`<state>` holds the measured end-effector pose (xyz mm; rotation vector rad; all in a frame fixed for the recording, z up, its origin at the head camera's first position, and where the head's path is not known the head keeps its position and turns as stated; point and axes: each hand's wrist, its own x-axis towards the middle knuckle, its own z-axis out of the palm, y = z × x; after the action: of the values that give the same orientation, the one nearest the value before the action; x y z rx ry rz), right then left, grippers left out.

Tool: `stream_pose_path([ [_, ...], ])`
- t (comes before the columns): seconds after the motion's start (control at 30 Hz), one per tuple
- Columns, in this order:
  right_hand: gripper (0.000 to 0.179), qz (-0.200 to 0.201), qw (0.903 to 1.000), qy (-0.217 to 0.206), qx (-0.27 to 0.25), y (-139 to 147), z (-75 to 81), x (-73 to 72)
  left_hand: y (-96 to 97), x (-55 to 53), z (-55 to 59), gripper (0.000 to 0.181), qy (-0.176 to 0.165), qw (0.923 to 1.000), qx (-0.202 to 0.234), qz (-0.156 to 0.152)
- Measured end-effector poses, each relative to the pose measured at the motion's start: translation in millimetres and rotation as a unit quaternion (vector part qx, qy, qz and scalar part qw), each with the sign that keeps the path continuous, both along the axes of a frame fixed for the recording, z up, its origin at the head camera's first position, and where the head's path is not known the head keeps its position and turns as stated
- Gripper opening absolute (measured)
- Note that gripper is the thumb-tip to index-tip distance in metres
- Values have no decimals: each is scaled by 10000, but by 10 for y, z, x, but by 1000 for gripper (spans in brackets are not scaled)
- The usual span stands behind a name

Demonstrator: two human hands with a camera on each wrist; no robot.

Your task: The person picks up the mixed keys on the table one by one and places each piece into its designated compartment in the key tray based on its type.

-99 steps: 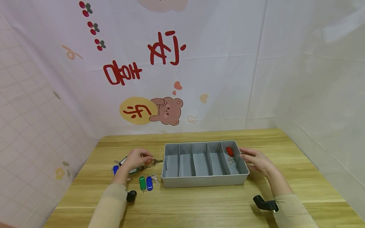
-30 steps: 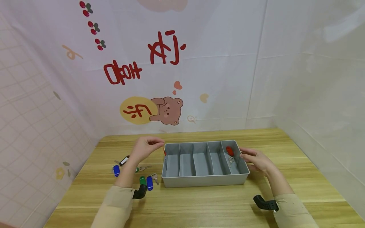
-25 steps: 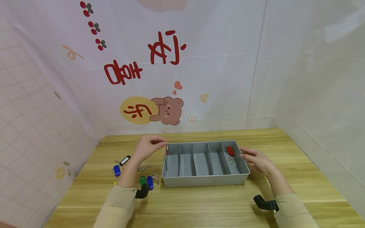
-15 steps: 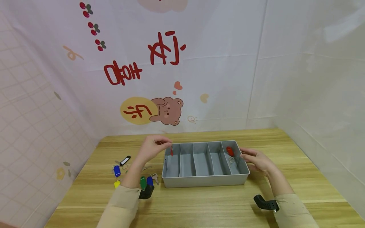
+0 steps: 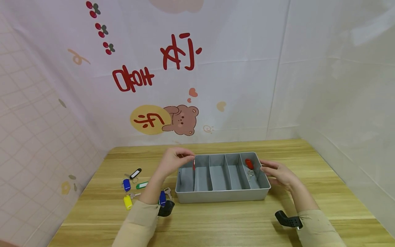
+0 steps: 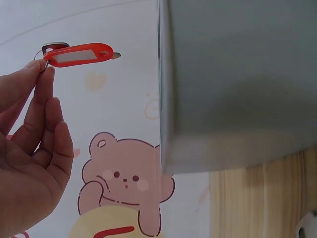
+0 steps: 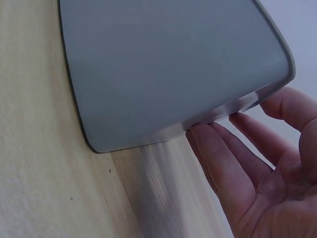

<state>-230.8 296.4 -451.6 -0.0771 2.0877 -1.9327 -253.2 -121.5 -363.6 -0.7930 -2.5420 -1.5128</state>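
My left hand (image 5: 173,162) pinches the metal ring of a red key tag (image 6: 81,54) between thumb and fingertips. The tag hangs over the divider between the two leftmost compartments of a grey divided tray (image 5: 222,196); part of its key shows behind it in the left wrist view. My right hand (image 5: 280,174) rests its extended fingertips against the tray's right end wall, seen closely in the right wrist view. Inside the rightmost compartment lies another red key tag (image 5: 249,164) with a silver key (image 5: 250,174).
Left of the tray lie a black key tag (image 5: 135,173), a blue tag (image 5: 127,185), a green tag (image 5: 142,185) and a yellow tag (image 5: 128,202). Another blue tag (image 5: 162,198), beside a key (image 5: 168,192), is partly covered by my left forearm. A printed cloth hangs behind the wooden table (image 5: 234,223).
My left hand has lifted the red key tag from the pile at left and carried it rightward over the tray. The right hand has stayed at the tray's end.
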Motion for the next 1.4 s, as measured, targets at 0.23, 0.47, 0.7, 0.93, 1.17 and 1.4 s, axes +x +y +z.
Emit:
stream_pose_path([
  [0.23,65,33,10000,52,41,4,-5,5,115,-88,-157,14,-147,9995,213,-193],
  [0.47,65,18,10000,27,-4,5,-13,6,277,-61,-118,12,-119,9990,220,-358],
  [0.7,64,32,10000,24,-33,10,-29,0,449,-33,-90,11,-131,9986,217,-471],
  [0.93,63,89,9999,82,23,8,-36,0,577,-36,-126,10,-106,9972,248,-695],
  [1.17,64,59,10000,58,37,13,-32,-3,676,-39,-133,11,-155,9967,170,-778],
  [1.4,65,-56,9999,29,108,6,-19,-7,804,-55,-136,10,-213,9959,135,-870],
])
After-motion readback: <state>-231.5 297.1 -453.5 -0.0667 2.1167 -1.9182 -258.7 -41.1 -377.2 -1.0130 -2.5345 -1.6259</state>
